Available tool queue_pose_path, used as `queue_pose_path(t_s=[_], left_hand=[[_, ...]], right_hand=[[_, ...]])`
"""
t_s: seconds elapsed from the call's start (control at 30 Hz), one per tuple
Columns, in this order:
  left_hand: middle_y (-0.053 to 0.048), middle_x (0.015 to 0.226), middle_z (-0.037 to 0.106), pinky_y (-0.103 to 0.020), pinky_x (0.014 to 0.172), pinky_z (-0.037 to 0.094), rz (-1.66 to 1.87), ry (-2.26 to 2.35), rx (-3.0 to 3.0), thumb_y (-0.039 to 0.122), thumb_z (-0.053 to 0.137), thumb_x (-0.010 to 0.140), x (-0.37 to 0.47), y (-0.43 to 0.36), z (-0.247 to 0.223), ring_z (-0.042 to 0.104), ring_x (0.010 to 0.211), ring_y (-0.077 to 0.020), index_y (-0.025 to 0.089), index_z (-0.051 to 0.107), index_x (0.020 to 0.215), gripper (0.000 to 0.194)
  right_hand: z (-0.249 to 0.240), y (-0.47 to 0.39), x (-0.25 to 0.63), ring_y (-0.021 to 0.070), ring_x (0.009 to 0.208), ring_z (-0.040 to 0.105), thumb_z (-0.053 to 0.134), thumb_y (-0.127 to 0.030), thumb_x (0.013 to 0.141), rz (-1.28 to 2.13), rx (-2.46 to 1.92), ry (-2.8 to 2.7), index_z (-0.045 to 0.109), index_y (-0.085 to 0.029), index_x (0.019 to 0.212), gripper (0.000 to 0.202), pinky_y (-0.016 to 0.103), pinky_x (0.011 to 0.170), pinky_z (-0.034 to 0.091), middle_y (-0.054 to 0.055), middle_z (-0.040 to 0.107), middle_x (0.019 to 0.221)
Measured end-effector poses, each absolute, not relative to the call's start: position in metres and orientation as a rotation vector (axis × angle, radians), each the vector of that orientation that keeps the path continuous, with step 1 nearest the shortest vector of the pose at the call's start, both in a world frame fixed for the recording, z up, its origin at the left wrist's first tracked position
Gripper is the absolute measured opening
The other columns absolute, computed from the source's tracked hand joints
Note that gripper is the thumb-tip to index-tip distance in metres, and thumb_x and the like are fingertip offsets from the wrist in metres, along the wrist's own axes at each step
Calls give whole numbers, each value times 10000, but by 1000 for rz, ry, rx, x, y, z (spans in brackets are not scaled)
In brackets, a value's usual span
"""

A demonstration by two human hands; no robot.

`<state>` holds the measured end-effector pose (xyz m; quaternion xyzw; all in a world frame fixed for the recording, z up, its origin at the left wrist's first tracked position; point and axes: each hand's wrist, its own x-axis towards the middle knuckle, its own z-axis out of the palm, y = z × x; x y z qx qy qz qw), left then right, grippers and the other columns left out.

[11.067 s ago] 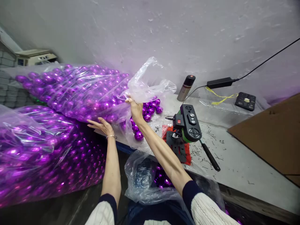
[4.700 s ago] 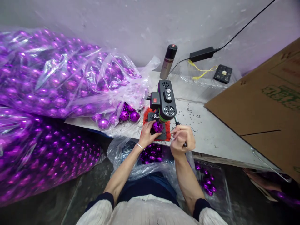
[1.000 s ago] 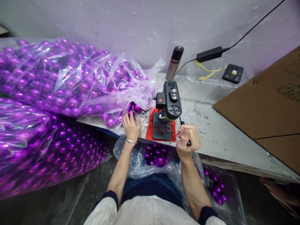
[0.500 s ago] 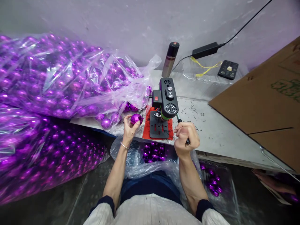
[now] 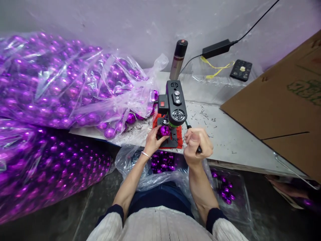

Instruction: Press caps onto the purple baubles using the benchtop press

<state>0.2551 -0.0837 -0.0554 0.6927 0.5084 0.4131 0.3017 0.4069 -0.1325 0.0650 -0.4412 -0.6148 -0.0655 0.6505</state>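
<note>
Between the thumb and fingers of my left hand (image 5: 153, 140) is a shiny purple bauble (image 5: 165, 130). It sits over the dark base plate (image 5: 170, 143) of a small black press machine (image 5: 177, 102), just under its head. My right hand (image 5: 199, 144) is wrapped round the black-gripped lever (image 5: 188, 125) on the machine's right side. Beneath the base lies a red cloth (image 5: 180, 135). Loose purple baubles (image 5: 109, 133) rest on the table left of the machine, by the mouth of a clear plastic bag.
Large clear bags of purple baubles (image 5: 62, 87) fill the left. A spray can (image 5: 179, 59), a power adapter (image 5: 216, 49) and a dark phone-like object (image 5: 241, 70) are at the back. A cardboard box (image 5: 283, 110) leans in at right. Below the table edge, baubles (image 5: 163, 162) lie in open plastic.
My left hand has moved right, carrying the bauble from beside the machine to over its base plate. My right hand stays on the lever. The view has shifted slightly.
</note>
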Motion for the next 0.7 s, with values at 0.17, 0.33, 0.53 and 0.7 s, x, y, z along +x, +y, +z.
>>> queue_pose_path(t_s=[0.17, 0.33, 0.53, 0.7], left_hand=[[-147, 1314, 680, -491, 1082, 505, 1107, 1343, 2093, 477, 817, 819, 265, -82, -62, 639, 1252, -321, 201, 613, 1351, 633], [-140, 1359, 647, -472, 1105, 506, 1202, 1275, 1971, 467, 802, 837, 271, -83, -75, 623, 1288, -294, 214, 570, 1403, 662], [-146, 1368, 652, -489, 1121, 504, 1205, 1236, 1952, 474, 818, 822, 269, -83, -80, 626, 1298, -301, 217, 576, 1413, 687], [-143, 1378, 645, -487, 1127, 504, 1183, 1241, 1951, 472, 814, 827, 269, -85, -78, 621, 1305, -302, 217, 585, 1408, 674]], right_hand=[[62, -134, 409, 117, 638, 573, 482, -135, 976, -157, -1017, -1431, 518, -220, 715, 277, 275, 586, 429, -16, 563, 666], [59, -137, 410, 116, 652, 569, 481, -138, 981, -147, -1008, -1455, 515, -221, 735, 262, 273, 603, 433, -12, 586, 695], [38, -142, 409, 128, 667, 588, 467, -158, 986, -124, -999, -1439, 524, -219, 738, 262, 281, 592, 455, 7, 602, 735], [15, -142, 409, 117, 667, 588, 450, -185, 1002, -125, -953, -1449, 521, -213, 753, 261, 275, 596, 480, 4, 595, 765]])
